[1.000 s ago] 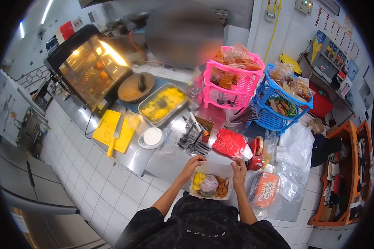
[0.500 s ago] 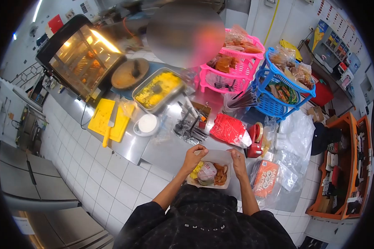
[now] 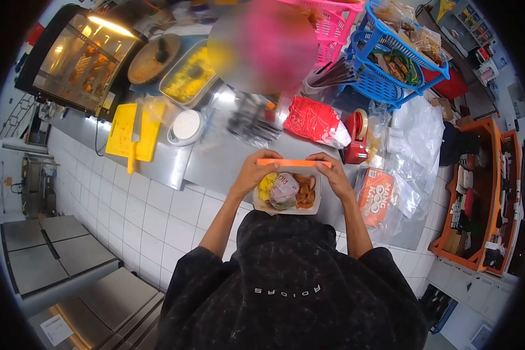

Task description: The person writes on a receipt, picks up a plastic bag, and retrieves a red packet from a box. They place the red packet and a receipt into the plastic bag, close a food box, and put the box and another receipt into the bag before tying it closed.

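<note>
A paper food box (image 3: 286, 207) sits on the steel counter's near edge (image 3: 216, 169), holding yellow food, a wrapped packet and brown fried pieces. Its orange lid (image 3: 291, 163) stands up on edge at the far side of the box. My left hand (image 3: 252, 173) grips the lid's left end and my right hand (image 3: 331, 172) grips its right end.
Right of the box lies an orange packet (image 3: 375, 197) in clear plastic. Beyond are a red bag (image 3: 315, 121), a red tape dispenser (image 3: 356, 137), a blue basket (image 3: 391, 70), a pink basket (image 3: 332, 23), a white scale (image 3: 185, 126), a yellow cutting board (image 3: 131, 131), a food tray (image 3: 186, 73) and a heated display case (image 3: 76, 58).
Both hands have lifted the box's lid from lying flat behind the box to standing on edge. The view has tilted down, closer over the box.
</note>
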{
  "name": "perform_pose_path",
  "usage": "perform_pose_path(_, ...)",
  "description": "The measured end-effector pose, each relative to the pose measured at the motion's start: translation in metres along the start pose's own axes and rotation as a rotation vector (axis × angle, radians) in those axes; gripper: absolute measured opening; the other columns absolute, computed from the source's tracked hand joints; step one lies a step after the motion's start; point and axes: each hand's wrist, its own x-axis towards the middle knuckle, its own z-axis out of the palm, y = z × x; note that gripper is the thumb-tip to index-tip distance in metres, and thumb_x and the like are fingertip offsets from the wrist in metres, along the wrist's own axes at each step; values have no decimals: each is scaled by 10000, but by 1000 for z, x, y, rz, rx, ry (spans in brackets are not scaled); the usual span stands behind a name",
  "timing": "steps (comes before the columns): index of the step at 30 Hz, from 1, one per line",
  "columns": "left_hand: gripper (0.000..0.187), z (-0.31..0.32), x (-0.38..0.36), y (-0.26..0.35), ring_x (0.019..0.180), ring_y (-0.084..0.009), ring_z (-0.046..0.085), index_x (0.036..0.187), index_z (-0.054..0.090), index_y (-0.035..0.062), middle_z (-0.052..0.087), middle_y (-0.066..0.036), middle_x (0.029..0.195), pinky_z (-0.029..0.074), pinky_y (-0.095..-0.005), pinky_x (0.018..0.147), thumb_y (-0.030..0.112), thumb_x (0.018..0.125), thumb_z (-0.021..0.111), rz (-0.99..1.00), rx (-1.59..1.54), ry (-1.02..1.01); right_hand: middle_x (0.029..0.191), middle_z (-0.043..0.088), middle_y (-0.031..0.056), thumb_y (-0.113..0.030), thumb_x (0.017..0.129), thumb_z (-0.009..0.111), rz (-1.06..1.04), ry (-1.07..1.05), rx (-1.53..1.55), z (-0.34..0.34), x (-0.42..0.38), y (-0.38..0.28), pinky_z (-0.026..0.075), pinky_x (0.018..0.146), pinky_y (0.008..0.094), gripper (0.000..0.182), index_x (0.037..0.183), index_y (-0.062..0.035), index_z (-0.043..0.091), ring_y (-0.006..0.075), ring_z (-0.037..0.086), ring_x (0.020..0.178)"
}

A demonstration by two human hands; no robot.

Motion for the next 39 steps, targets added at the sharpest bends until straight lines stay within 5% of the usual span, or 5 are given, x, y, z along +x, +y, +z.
perform_pose_path(6, 412, -2, -47, 11, 1217, -236, 442, 1187, 578, -10, 510, -121, 1269, 309, -350, 1051, 298, 922, 512, -118, 187, 143, 1183, 538, 160, -349, 948, 524, 67, 264, -444, 17, -51, -4, 380, 979, 325, 462, 1272, -19, 533, 220, 482, 1164)
perform_pose_path(14, 593, 7, -69, 5, 1299, -262, 377, 1407, 353, -9, 417, -168, 1376, 277, -358, 1091, 186, 870, 516, -455, -230, 190, 1139, 597, 160, -302, 904, 578, 493, 353, 128, 31, -71, 10, 394, 970, 324, 605, 1390, 4, 389, 207, 554, 1072)
perform_pose_path(20, 722, 6, -70, 3, 1299, -280, 379, 1404, 265, -104, 398, -222, 1377, 293, -367, 1087, 218, 831, 562, -531, -406, 190, 1150, 607, 126, -278, 906, 572, 526, 392, 202, 32, -74, 21, 413, 949, 299, 557, 1332, 55, 436, 164, 572, 1075)
perform_pose_path(26, 747, 0, -62, 5, 1223, -275, 451, 1346, 349, -108, 472, -211, 1283, 328, -353, 1049, 266, 777, 655, -661, -59, 152, 1132, 608, 164, -282, 891, 585, 546, 372, 164, 29, -72, 15, 406, 957, 304, 582, 1324, 78, 438, 193, 572, 1063)
perform_pose_path(39, 656, -16, -60, -12, 1089, -250, 557, 1234, 455, -119, 570, -196, 1135, 422, -342, 964, 253, 764, 723, -628, -124, 86, 1181, 591, 136, -313, 882, 538, 606, 294, 34, 24, -67, 7, 399, 963, 332, 553, 1309, 32, 473, 191, 552, 1101)
